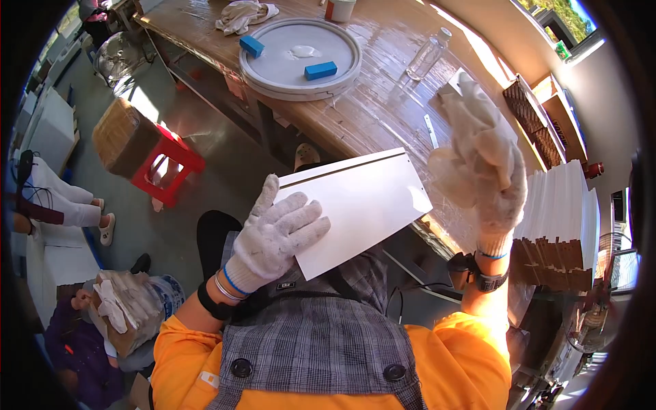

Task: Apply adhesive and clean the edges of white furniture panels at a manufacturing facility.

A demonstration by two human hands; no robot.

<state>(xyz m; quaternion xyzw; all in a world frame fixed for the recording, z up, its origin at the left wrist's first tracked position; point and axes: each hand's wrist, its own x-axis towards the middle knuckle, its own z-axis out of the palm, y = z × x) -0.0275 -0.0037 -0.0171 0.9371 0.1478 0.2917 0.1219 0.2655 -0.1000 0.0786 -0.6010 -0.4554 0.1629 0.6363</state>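
A white rectangular panel [362,208] with a groove along its far edge lies tilted across my lap, one end by the table's edge. My left hand [283,229], in a pale knit glove, rests on the panel's left part with its fingers spread. Above the table to the right, my gloved right hand [504,195] is closed on a crumpled off-white cloth [471,130], which hangs from it and covers most of the fingers.
On the wrapped table [386,116] stand a round grey lid [280,72] bearing two blue blocks [321,70], a clear bottle [429,55] and another cloth [246,15]. Stacked white panels [557,212] rise at right. A red stool [167,164] with a carton stands left, near other people.
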